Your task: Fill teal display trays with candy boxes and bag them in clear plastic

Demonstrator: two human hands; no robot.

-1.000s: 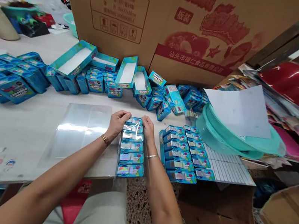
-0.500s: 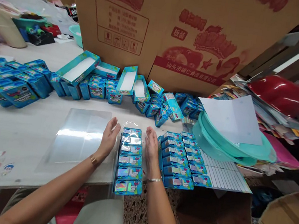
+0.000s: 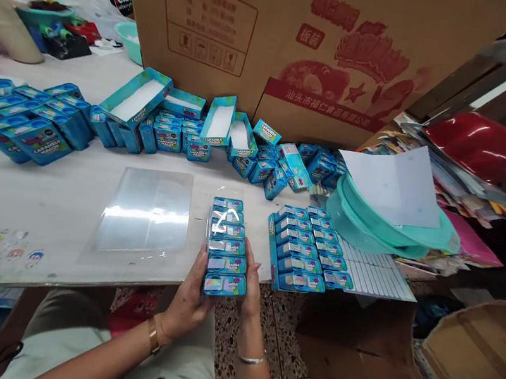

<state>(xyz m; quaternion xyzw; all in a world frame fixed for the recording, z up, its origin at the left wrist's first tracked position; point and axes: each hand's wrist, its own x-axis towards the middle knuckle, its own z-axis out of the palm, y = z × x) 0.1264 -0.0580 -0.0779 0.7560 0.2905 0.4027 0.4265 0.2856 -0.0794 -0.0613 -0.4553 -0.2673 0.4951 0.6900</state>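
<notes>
Pressing in from either side, the left hand (image 3: 189, 307) and right hand (image 3: 252, 282) gripped the near end of a row of six blue packs (image 3: 227, 247) between them, fingers curved along its flanks. The row stood at the near edge of the white table (image 3: 63, 204), between clear sheets (image 3: 148, 211) and a blue tray (image 3: 271, 253) of similar packs. Clear film covered it, throwing white glints. Each rounded top bore a pale, shiny strip on the left and white lettering on the right; the nearest strip gleamed rainbow-tinted.
</notes>
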